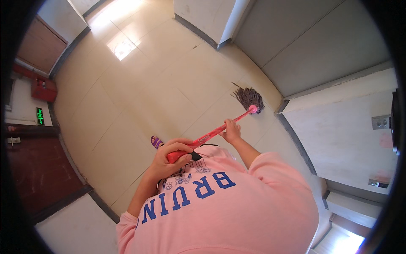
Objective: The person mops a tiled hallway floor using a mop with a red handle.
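A string mop's red handle (212, 134) slants across my front. Near its upper end, my left hand (173, 155) is wrapped around it at the lower middle of the view. Farther down the shaft, my right hand (232, 130) grips it. The mop's dark, stringy head (249, 97) rests on the tiled floor to the right, joined to the handle by a pink socket (252, 109). A purple sandal (156, 141) on one foot shows just beyond my left hand. The other foot is hidden.
Glossy beige tiles (142, 95) cover the floor. Grey double doors (304, 41) stand at the upper right, beside a white wall (345, 136). On the left are a dark red door (41, 168), a red box (43, 89) and a lit green exit sign (39, 116).
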A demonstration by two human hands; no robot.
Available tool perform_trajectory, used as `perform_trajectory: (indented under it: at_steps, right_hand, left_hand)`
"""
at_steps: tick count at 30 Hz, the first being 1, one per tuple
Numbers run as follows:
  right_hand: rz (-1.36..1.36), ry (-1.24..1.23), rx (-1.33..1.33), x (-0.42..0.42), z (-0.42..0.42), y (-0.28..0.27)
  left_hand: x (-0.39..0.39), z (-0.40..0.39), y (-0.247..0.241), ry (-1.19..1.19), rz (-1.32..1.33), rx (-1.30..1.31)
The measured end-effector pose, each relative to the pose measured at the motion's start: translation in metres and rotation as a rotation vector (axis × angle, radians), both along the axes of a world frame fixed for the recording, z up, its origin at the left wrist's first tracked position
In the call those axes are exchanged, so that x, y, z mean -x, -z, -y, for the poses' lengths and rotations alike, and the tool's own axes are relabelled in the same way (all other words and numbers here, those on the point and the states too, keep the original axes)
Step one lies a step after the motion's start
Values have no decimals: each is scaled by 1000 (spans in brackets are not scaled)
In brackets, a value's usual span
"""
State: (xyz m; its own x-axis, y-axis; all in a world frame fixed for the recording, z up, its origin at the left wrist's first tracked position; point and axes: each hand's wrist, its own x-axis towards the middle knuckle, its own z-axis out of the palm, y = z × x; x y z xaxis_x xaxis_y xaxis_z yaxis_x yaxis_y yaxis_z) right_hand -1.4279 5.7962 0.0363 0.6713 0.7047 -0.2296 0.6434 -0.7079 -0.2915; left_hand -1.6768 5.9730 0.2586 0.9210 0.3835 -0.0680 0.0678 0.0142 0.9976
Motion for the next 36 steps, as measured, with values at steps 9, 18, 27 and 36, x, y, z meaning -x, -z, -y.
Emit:
perform_trajectory:
  at_steps: [9,18,27,36]
  right_hand:
    - [37,20,-155,27,-76,18]
    - [18,-193,-361,93,-226,-16]
    - [-236,-648,-426,224,-387,-85]
    - [-506,-1126,-284,351,-475,-114]
  left_hand:
    - [39,-65,5,-117,21,68]
    - [118,-166,-36,-262,69,-46]
    - [228,-224,-113,-634,155,-417]
    - [278,-191,-148,-898,92,-772]
